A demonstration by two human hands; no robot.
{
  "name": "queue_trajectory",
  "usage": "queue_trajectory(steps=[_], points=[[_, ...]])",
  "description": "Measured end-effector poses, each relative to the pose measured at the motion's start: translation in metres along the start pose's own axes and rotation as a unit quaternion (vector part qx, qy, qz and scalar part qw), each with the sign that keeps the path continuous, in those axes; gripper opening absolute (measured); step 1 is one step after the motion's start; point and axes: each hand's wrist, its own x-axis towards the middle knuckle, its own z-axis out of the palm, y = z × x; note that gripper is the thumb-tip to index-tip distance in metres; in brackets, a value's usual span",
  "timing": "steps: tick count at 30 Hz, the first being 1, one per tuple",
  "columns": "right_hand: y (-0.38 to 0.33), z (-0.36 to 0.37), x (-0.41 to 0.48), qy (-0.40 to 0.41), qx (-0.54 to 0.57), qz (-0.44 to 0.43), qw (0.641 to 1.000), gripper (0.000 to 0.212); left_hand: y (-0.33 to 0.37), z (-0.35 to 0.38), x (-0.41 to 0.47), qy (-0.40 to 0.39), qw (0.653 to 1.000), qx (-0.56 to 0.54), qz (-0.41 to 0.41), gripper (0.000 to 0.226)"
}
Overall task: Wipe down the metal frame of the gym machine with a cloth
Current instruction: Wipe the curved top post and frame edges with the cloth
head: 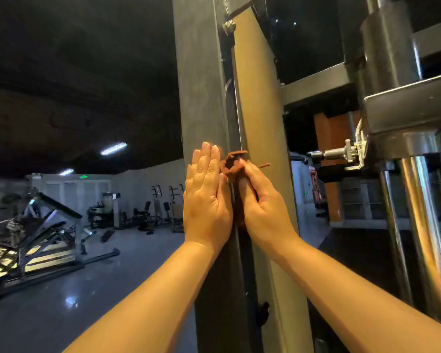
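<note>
Two hands up on the machine, both at the same height on the metal frame [201, 85], the tall grey upright that fills the middle of the view. The left hand [206, 197] lies flat against the upright's face, fingers straight and pressed together, holding nothing. The right hand [260, 200] is curled tight round the cloth [233, 164], one rust-brown rag bunched in the fingers, its top poking out above the knuckles and a frayed strand trailing off to the right. The rag sits in the dark seam between the grey upright and the tan panel [257, 98] beside it, touching both. The two hands are just beside each other, thumbs almost meeting.

Off to the right, two chrome guide rods [428, 238] run down from a steel block, and one selector pin [334, 154] sticks out towards the frame. Far left, one incline bench [51, 225] stands on the glossy floor [61, 301], with more machines along the back wall, too small to count. Two strip lights [113, 148] glow on the dark ceiling
</note>
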Motion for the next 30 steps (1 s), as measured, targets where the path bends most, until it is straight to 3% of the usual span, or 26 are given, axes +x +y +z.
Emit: queue_trajectory(steps=[5, 12, 19, 26, 30], points=[[-0.008, -0.006, 0.012, -0.010, -0.032, -0.027, 0.999, 0.036, 0.001, -0.005, -0.032, -0.043, 0.999, 0.002, -0.005, 0.053], [0.034, 0.008, -0.109, 0.008, -0.042, 0.010, 0.999, 0.053, -0.009, -0.003, -0.077, -0.036, 0.999, 0.019, 0.014, 0.053], [0.014, 0.000, -0.052, 0.003, -0.013, 0.024, 1.000, 0.044, -0.005, -0.002, -0.076, -0.025, 0.999, 0.017, 0.016, 0.053], [0.043, 0.000, -0.137, -0.024, -0.047, 0.020, 0.998, 0.054, -0.007, 0.000, -0.080, -0.015, 1.000, 0.009, 0.015, 0.053], [0.035, 0.000, -0.089, -0.020, -0.059, 0.008, 0.998, 0.046, -0.008, 0.000, -0.080, -0.016, 1.000, 0.009, 0.018, 0.052]])
